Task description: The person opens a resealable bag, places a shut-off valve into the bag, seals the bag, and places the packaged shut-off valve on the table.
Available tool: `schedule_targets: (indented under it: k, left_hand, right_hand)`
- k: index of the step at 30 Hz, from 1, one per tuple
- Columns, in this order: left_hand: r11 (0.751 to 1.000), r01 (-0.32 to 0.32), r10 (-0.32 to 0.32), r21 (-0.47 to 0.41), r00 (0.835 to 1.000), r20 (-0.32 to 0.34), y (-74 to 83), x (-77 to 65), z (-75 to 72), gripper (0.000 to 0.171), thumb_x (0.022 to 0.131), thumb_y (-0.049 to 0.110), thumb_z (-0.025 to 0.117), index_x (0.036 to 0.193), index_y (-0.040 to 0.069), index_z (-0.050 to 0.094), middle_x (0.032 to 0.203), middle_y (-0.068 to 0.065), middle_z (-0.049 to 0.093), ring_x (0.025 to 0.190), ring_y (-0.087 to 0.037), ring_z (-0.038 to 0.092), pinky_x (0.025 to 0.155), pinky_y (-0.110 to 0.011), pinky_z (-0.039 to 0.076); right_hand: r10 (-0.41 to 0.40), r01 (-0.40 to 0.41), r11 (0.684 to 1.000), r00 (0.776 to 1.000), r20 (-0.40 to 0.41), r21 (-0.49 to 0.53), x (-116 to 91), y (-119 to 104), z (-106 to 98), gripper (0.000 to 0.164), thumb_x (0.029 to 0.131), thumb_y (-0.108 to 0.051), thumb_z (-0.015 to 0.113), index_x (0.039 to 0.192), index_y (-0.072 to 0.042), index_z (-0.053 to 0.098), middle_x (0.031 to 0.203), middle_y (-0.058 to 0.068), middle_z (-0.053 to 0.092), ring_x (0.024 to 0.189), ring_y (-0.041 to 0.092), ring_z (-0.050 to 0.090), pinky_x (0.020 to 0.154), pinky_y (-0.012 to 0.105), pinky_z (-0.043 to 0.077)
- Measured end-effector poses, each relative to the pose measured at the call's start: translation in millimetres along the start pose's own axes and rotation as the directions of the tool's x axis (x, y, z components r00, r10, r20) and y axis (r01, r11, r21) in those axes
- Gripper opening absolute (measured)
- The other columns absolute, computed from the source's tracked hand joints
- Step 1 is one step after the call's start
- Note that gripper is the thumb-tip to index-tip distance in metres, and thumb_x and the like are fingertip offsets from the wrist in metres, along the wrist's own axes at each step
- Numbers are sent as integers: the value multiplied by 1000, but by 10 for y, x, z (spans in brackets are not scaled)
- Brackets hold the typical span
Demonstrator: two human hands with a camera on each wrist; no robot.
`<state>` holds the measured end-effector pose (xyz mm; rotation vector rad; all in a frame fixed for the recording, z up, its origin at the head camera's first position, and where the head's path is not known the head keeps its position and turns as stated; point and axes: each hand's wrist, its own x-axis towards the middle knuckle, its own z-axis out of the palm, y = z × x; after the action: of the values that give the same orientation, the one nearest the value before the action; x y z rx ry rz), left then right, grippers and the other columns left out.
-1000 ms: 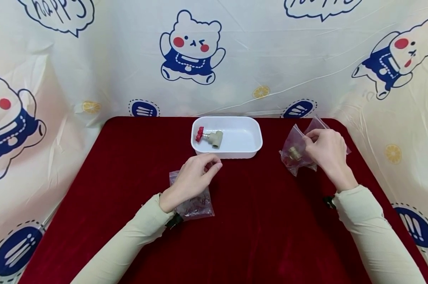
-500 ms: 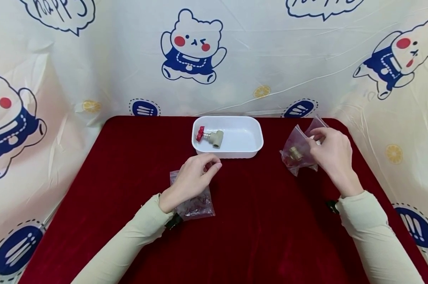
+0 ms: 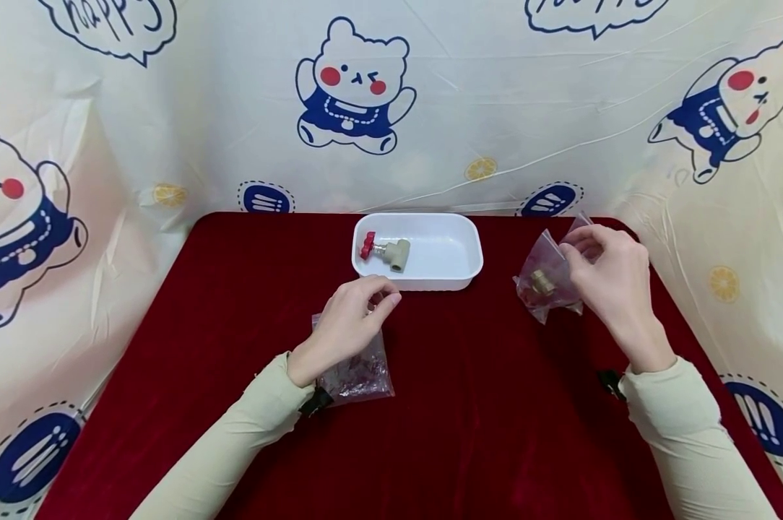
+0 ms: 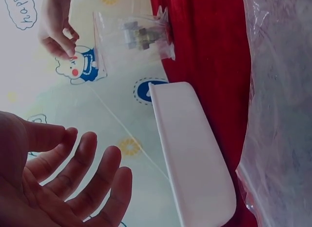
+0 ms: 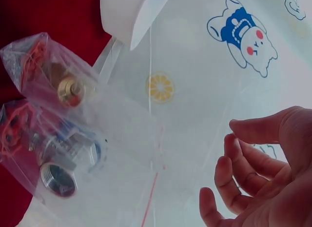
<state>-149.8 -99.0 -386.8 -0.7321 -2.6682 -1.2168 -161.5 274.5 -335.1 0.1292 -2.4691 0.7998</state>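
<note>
My left hand (image 3: pixel 355 318) hovers over a flat clear zip bag (image 3: pixel 360 379), its fingers loosely bent and holding nothing. In the left wrist view the left fingers (image 4: pixel 109 180) are spread apart. My right hand (image 3: pixel 615 285) is close beside two clear zip bags standing at the right. The right wrist view shows a gap between that hand (image 5: pixel 258 173) and the bags. One bag contains a brass valve (image 5: pixel 71 90), the other a silvery valve (image 5: pixel 61 175); each has a red handwheel. A grey-green valve (image 3: pixel 396 254) with a red handwheel lies in the white tray (image 3: pixel 450 260).
A dark red cloth (image 3: pixel 456 404) covers the table. Behind it and along both sides hangs a pale curtain (image 3: pixel 456 94) with printed bears. The tray stands at the table's far edge, between the two hands.
My right hand has drawn back slightly to the right from the standing bags, which stay in place. The left hand has shifted a little left and up.
</note>
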Motion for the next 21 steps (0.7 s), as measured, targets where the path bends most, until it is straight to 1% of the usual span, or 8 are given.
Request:
schedule_targets:
  k: [4,7,11,14,17,21]
  left_hand:
    - [1000,5,-4,10,1000,-21,-21,3,-30,8,104,16,68,104,13,75,98,2,70,83,-15,63,76,-37,56]
    - [1000,7,-7,5,1000,-26,-35,3,-58,8,104,15,68,103,13,75,97,2,70,80,-14,62,75,-36,55]
    - [1000,3,-3,-12,999,-45,-43,14,-117,7,104,14,69,102,12,75,94,2,69,79,-15,60,74,-36,56]
    - [1000,1,-2,-11,998,-66,-56,27,-169,7,103,14,69,102,10,75,91,1,68,79,-16,59,73,-37,56]
    - [1000,11,-12,-11,998,-69,-78,35,-204,7,104,14,69,102,10,75,89,1,66,78,-17,59,72,-37,55]
    - [999,31,-31,-6,998,-51,-119,38,-216,7,104,15,68,102,12,74,88,0,66,75,-18,59,69,-36,53]
  right_hand:
    - [-28,28,999,1000,-2,19,-38,-44,83,9,95,-10,74,98,-2,78,84,13,73,76,22,61,68,30,39]
    - [-54,53,998,998,27,25,-89,-73,183,8,94,-8,75,98,-1,77,84,14,73,76,26,62,66,33,40]
    - [-83,80,996,993,78,39,-156,-115,338,6,95,-7,74,97,-3,77,84,11,73,74,25,64,66,39,45]
    - [-112,107,993,989,93,57,-199,-136,463,4,94,-5,74,96,-3,77,82,10,73,72,23,64,66,42,48]
    - [-135,128,990,984,112,64,-271,-146,597,3,94,-5,75,96,-3,77,81,9,71,71,23,61,65,42,48]
    - [-133,123,990,977,166,73,-392,-158,773,3,93,-5,75,95,-4,77,81,7,71,72,24,59,65,40,46]
